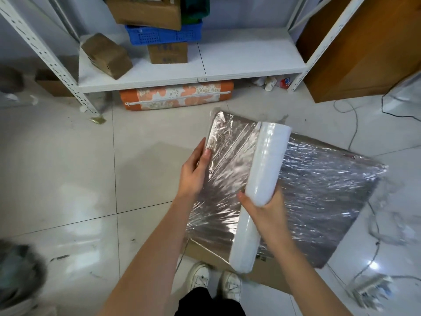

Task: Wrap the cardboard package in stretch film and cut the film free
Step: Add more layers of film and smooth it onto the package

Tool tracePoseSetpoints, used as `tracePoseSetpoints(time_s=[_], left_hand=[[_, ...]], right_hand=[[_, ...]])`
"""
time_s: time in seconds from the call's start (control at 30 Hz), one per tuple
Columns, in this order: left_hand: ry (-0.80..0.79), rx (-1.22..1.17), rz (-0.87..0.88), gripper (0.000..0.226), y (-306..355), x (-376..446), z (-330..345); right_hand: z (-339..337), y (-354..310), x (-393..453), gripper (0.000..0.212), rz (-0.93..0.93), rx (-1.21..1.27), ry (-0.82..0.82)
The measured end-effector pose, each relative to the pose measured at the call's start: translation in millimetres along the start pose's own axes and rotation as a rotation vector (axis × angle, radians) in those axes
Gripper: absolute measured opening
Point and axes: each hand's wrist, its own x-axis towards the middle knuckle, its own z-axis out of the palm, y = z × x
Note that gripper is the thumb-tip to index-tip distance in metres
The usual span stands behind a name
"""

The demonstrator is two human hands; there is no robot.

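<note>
Left hand [193,169] pinches package [319,185] edge, right hand [264,210] grips roll [259,185]. Risk imo: weak pinch, package swings, film [230,156] slackens, bunches before cut.

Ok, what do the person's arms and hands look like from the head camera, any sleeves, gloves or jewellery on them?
Both forearms are bare right down to the bottom edge of the view, with no sleeve visible. The left hand and right hand wear no gloves, and no rings, watch or wristband show. The fingers are uncovered, with short nails. Below them appear black trousers and white lace-up sneakers.
</note>
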Motion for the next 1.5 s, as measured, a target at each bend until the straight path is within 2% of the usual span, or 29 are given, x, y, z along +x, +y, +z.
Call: tracePoseSetpoints(time_s=[0.13,0.33,0.4,0.5,0.57,0.67,0.83,0.93,1.23,1.5], left_hand=[[0.095,0.008,-0.019,0.044,-7,-10,0],[0.067,0.096,-0.004,0.050,-9,-9,0],[0.119,0.248,0.064,0.058,-10,-13,-2],[0.262,0.655,0.350,0.056,-16,-31,-2],[0.244,0.842,0.509,0.055,-27,-39,4],[0.201,0.945,0.516,0.058,-44,-38,11],[0.218,0.862,0.302,0.061,-37,-32,21],[0.178,0.860,0.322,0.061,-28,-28,25],[0.198,0.860,0.386,0.052,-10,-32,45],[0.193,0.795,0.308,0.055,-26,-29,60]], right_hand=[[-1,8,4,0.053,0.034,-0.051,-0.035],[-5,10,7,0.057,0.024,-0.071,-0.034],[-6,9,10,0.058,0.038,-0.065,-0.044],[-8,8,11,0.058,0.053,-0.035,-0.066],[-9,9,13,0.057,0.052,-0.036,-0.060],[-7,6,13,0.054,0.059,-0.030,-0.057],[-6,2,19,0.053,0.034,-0.023,-0.043],[-8,-4,23,0.052,0.015,-0.005,-0.015],[-26,-7,23,0.048,-0.004,0.002,0.051],[-31,-5,29,0.052,-0.003,-0.076,0.092]])
